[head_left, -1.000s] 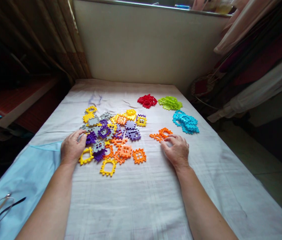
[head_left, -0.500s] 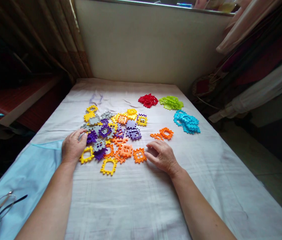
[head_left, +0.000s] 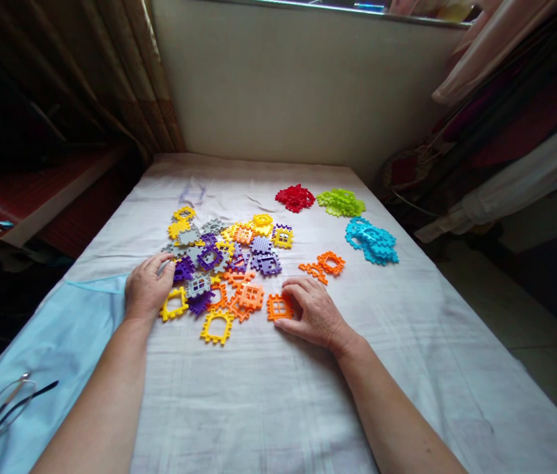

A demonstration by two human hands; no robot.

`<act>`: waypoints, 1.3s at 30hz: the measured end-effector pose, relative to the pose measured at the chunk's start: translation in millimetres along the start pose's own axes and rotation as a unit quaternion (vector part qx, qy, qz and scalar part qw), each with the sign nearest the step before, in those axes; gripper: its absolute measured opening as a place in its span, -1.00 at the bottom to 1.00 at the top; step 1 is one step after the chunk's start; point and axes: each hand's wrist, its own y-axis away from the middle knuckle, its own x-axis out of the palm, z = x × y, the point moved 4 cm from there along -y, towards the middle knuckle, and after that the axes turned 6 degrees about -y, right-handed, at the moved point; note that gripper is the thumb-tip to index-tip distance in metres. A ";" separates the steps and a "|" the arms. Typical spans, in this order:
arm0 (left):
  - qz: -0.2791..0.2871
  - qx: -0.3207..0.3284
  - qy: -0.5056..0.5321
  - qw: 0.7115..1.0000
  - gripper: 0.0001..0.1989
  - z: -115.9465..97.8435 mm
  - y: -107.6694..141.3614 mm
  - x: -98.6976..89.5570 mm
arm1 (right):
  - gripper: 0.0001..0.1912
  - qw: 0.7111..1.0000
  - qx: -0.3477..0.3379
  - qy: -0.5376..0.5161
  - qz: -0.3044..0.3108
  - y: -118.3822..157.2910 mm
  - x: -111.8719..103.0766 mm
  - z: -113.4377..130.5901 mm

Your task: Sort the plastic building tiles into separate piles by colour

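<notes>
My right hand [head_left: 315, 313] has its thumb and fingers around an orange plastic building piece with a window grid [head_left: 279, 307], which lies on the sheet. My left hand [head_left: 149, 288] rests at the left side of a mixed pile, fingers lying loosely, beside a dark purple piece [head_left: 184, 268]; it holds nothing that I can see. In the pile are grey pieces [head_left: 198, 285], yellow frames [head_left: 216, 326], purple pieces [head_left: 266, 263] and paler orange pieces [head_left: 250, 296]. Two orange pieces [head_left: 330, 263] lie apart, beyond my right hand.
Sorted heaps of red [head_left: 295, 197], lime green [head_left: 341, 202] and blue pieces [head_left: 372, 241] sit at the far right of the sheet-covered surface [head_left: 239, 408]. Eyeglasses [head_left: 2, 415] lie on light blue cloth [head_left: 71, 342] at left. Clothes [head_left: 515, 178] hang on the right.
My right hand has moved slightly left and closed its thumb and fingers around the orange window piece. My left hand has stayed by the pile. The view has shifted slightly.
</notes>
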 end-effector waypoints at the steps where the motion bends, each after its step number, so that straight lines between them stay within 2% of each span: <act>1: -0.001 0.002 0.000 1.000 -0.64 0.0 0.0 0.1 | -0.59 1.000 0.002 0.003 -0.006 0.2 -0.1 -0.9; 3: -0.007 0.006 0.000 1.000 -0.66 0.2 0.1 0.4 | -0.58 0.999 0.010 0.020 -0.036 1.3 -2.7 -5.5; 5: -0.013 0.005 -0.002 1.000 -0.66 0.9 0.1 1.1 | -0.56 0.993 0.031 0.055 -0.099 3.9 -9.8 -14.8; 9: -0.008 0.003 -0.004 1.000 -0.63 1.4 -0.2 2.3 | -0.53 0.955 0.125 0.144 -0.227 14.5 -29.1 -43.0; 12: -0.004 0.001 -0.004 1.000 -0.61 1.0 -0.2 1.8 | -0.53 0.926 0.196 0.184 -0.264 22.2 -37.0 -62.4; 17: -0.003 -0.002 -0.006 1.000 -0.63 1.7 0.1 1.6 | -0.49 0.906 0.249 0.208 -0.272 26.8 -36.5 -76.9; 24: -0.006 -0.002 -0.007 1.000 -0.63 1.7 0.2 2.2 | -0.49 0.907 0.290 0.189 -0.240 25.3 -33.2 -78.4; 33: -0.003 -0.006 -0.009 1.000 -0.63 1.7 0.4 1.7 | -0.47 0.914 0.253 0.204 -0.241 23.5 -31.3 -72.2; 39: -0.004 -0.004 -0.011 1.000 -0.62 -1.8 0.4 0.0 | -0.56 0.917 0.220 0.217 -0.251 20.5 -29.8 -67.5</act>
